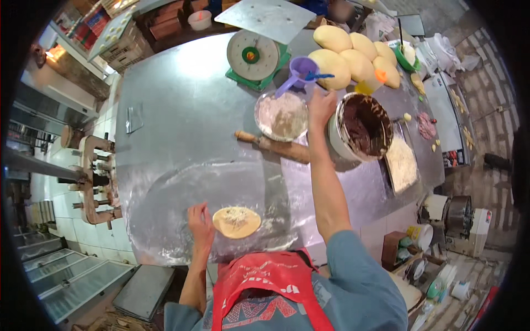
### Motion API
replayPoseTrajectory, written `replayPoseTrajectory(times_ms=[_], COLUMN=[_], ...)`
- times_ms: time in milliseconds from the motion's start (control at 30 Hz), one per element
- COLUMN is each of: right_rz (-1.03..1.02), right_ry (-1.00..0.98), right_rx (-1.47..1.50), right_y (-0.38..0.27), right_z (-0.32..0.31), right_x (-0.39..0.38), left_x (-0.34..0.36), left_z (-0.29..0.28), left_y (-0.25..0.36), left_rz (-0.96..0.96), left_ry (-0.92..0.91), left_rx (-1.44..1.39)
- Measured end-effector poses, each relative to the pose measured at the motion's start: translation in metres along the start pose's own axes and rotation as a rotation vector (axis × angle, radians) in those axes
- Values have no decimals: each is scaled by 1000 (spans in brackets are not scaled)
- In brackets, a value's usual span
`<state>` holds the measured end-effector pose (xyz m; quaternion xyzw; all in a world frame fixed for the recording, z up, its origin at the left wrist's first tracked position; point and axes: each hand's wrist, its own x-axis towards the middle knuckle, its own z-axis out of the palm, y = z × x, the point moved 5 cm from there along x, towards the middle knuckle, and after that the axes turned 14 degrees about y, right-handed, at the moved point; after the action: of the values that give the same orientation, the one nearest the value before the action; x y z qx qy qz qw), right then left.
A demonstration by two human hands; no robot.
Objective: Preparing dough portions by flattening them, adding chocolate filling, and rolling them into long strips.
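Note:
A flat oval of dough [237, 230] with whitish shreds and a darker patch in its middle lies near the table's front edge. Just left of it is my left hand [200, 223], fingers loosely bent and apart, with nothing seen in them. My right hand [322, 109] reaches far forward, between a purple jug [303, 67] and a white bucket [335, 132] coated inside with dark brown paste. A blue-handled utensil [320, 76] rests across the jug, close to my right fingertips. Those fingers are partly hidden, and any grip is unclear.
A bowl of flour [281, 115] stands behind a wooden rolling pin [273, 148]. Beyond are a green dial scale [253, 57] and several dough balls [358, 63]. Right of the bucket lies a tray of pale crumbs or shreds [402, 165], near a pinkish lump [426, 126].

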<state>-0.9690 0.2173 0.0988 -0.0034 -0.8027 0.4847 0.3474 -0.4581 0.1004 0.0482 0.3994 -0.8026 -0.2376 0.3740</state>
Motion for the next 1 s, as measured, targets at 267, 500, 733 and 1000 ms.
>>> replayPoseTrajectory(times_ms=[267,500,733,1000], right_rz=[139,-269,156,797], right_ry=[-213,-151,180,-400], right_rx=[72,171,281,672], right_y=[11,-14,-26,-78], right_z=[136,110,12,-183], right_x=[59,47,49,-166], left_x=[-27,-62,-95,-49], left_z=[-18,-19,-14,-6], left_y=[-19,-23,-70,-63], left_rz=[-331,-519,-629,-547], left_ry=[-27,-3,-169,-290], left_rx=[177,200,171,93])
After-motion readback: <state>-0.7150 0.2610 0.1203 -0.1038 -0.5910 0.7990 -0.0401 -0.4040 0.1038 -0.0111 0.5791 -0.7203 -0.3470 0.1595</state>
